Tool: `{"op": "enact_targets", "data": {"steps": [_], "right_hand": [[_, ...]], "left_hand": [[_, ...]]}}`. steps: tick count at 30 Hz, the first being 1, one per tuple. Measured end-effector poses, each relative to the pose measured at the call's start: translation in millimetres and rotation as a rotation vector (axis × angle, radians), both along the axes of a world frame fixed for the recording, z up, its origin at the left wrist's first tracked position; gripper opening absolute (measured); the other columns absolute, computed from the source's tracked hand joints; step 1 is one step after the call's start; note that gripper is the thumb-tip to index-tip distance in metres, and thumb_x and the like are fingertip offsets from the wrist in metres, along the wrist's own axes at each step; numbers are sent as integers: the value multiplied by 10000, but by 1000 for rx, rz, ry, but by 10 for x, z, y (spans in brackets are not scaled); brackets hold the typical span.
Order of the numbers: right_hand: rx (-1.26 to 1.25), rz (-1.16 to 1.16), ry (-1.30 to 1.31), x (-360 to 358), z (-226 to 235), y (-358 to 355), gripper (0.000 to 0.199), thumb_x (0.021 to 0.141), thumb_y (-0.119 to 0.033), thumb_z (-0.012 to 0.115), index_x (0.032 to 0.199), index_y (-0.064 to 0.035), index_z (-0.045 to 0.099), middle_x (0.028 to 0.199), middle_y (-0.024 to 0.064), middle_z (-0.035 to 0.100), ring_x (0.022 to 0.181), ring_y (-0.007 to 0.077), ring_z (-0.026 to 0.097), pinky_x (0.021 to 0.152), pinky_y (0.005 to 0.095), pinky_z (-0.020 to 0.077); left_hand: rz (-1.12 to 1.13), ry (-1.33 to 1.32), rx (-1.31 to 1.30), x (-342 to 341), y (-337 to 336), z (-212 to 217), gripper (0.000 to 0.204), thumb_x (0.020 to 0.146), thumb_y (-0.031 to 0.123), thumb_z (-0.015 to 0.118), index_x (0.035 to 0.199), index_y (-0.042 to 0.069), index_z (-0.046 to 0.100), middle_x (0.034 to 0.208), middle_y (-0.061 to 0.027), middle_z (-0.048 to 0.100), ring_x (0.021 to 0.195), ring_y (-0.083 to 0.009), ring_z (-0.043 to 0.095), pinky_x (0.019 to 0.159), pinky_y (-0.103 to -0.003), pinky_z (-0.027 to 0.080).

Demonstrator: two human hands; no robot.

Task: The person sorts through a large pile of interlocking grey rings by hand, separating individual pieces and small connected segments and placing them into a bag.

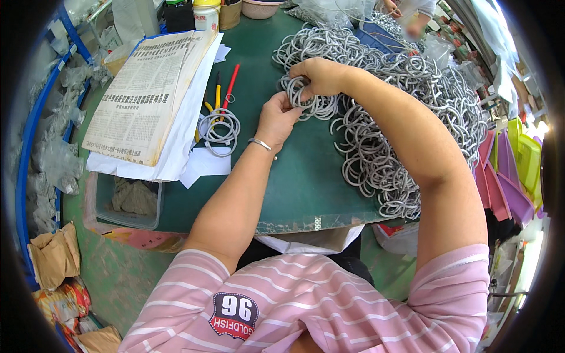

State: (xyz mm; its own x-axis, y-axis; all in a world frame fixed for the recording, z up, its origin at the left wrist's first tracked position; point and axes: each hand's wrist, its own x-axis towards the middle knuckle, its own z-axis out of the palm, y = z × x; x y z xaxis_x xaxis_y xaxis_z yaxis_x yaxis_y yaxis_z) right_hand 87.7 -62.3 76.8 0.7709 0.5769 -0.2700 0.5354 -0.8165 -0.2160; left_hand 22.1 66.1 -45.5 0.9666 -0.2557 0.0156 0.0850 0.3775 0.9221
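Over the edge of a big heap of grey rings (406,106), both hands meet at a small bunch of grey rings (296,89). My right hand (322,76) curls over the bunch from above, fingers closed around it. From the lower left my left hand (276,120) pinches the lower side of the same bunch between thumb and fingers. How many rings are in the grip is partly hidden by the fingers. Several loose grey rings (238,126) lie farther left, near my left forearm, over tool handles.
A stack of newspapers (144,97) covers the left of the green table (318,182). A red pen-like tool (234,79) and a yellow-handled tool (218,91) lie beside it. A clear plastic tub (150,217) is at the near left; a co-worker's hand (416,26) shows at the far right.
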Motion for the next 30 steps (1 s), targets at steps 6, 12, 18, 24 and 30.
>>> {"op": "enact_targets", "data": {"steps": [6,12,18,24,30], "right_hand": [[275,57,-49,48,302,-21,144,778,-17,636,919,-7,605,777,41,630,742,127,585,660,281,464],[208,-212,27,-10,260,-90,66,816,12,552,870,-22,566,721,39,614,671,118,596,608,269,478],[951,-294,-48,-248,711,87,155,796,25,499,904,-18,601,722,51,629,634,137,614,568,295,498],[1004,-281,-189,-1071,893,289,185,792,30,506,957,-8,581,724,43,616,612,133,607,557,297,501],[716,-426,-154,-2187,-382,-192,238,772,128,455,961,4,527,732,93,583,629,159,614,580,286,497]], "left_hand": [[124,40,-156,-62,62,308,287,849,112,638,1122,36,587,940,13,614,794,-74,571,670,-213,450],[574,-733,453,-200,5,223,169,834,87,638,977,-1,651,874,-61,646,742,-125,618,666,-245,492],[826,-308,133,-84,79,220,234,825,14,556,1058,-4,551,884,-57,586,739,-130,550,676,-258,475],[687,-294,407,-60,122,88,351,755,-4,574,1102,-6,517,1055,-134,546,982,-242,553,847,-337,461],[529,-527,759,-63,-25,11,566,699,114,677,1204,-19,457,1239,-208,490,1172,-354,461,1016,-394,355]]}}
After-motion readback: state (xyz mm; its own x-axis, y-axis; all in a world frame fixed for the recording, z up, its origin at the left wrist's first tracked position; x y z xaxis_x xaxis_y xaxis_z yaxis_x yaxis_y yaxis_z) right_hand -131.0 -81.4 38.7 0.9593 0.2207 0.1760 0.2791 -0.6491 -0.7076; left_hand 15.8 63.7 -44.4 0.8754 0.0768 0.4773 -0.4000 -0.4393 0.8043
